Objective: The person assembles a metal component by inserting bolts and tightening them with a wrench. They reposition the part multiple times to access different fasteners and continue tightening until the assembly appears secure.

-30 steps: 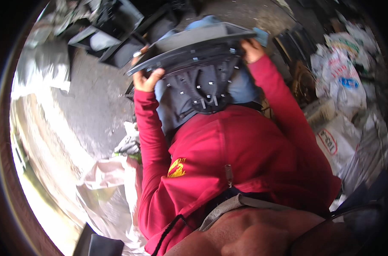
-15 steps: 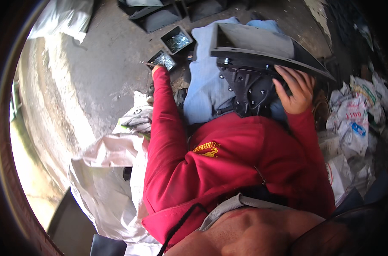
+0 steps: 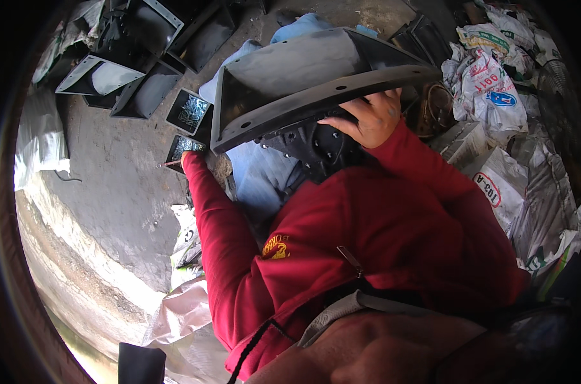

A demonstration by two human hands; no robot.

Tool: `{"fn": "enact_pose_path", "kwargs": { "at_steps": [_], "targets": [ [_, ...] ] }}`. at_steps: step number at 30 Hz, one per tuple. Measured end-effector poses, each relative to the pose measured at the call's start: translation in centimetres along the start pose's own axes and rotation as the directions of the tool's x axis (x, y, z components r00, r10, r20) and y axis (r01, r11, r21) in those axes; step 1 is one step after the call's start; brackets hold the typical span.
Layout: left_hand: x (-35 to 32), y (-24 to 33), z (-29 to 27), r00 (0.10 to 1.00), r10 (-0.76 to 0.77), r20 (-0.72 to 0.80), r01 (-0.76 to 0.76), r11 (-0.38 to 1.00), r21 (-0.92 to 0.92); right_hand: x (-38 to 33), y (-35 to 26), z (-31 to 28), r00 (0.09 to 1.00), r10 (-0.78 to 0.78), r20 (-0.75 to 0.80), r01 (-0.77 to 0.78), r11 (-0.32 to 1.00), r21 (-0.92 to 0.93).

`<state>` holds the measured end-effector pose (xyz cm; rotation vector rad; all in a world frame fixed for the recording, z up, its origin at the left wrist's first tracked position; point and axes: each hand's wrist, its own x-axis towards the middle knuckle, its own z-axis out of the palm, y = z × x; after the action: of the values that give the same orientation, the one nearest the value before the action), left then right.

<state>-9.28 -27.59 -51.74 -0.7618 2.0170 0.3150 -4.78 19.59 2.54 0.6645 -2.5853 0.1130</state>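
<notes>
A large black hopper-shaped part (image 3: 290, 64) with a flat holed flange rests on my lap, its open hollow facing up and away. Beneath its near edge shows a black bracket (image 3: 319, 148) with several small shiny bolt heads. My right hand (image 3: 372, 118) grips the flange from the right, thumb stretched along the underside and fingers curled at the edge. Far to the left, my left hand (image 3: 188, 155) dips into a small dark box (image 3: 172, 153) of silvery bolts. A slim metal tool (image 3: 168, 164) sticks out beside it, seemingly in the fingers, which are mostly hidden.
Another small box of bolts (image 3: 189, 112) adjoins the first. Several similar black hopper parts (image 3: 146, 89) lie piled at the far left. Crumpled white sacks (image 3: 488, 89) heap up on the right, and a pale plastic sheet (image 3: 188, 307) lies by my left elbow.
My view has turned, shifting the boxes and sacks leftward in the picture. The hopper part leans more toward me, and the right fingers have curled around its edge. The left hand remains at the bolt box.
</notes>
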Motion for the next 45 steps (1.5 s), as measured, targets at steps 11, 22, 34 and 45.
{"fn": "enact_pose_path", "kwargs": {
  "at_steps": [11, 22, 34, 45],
  "targets": [
    [-2.1, 0.1, -1.5, 0.989, 0.116, -0.094, -0.124, 0.989, -0.079, -0.2, -0.1, 0.4, 0.999, 0.041, -0.010, -0.041, 0.998, 0.043],
    [-11.8, 1.1, -3.8, 0.930, -0.165, -0.328, 0.008, 0.902, -0.432, 0.3, -0.4, -0.4, 1.000, 0.004, -0.003, -0.004, 1.000, 0.025],
    [-44.2, 4.5, -11.2, 0.517, 0.443, -0.732, -0.734, -0.210, -0.646, 0.0, 0.4, -0.1, 0.995, 0.072, -0.063, -0.061, 0.984, 0.167],
    [-60.3, 15.2, -12.7, 0.045, 0.641, -0.766, -0.818, 0.464, 0.340, -0.7, 0.7, 0.3, 0.995, 0.095, -0.041, -0.079, 0.953, 0.292]
  ]
}}
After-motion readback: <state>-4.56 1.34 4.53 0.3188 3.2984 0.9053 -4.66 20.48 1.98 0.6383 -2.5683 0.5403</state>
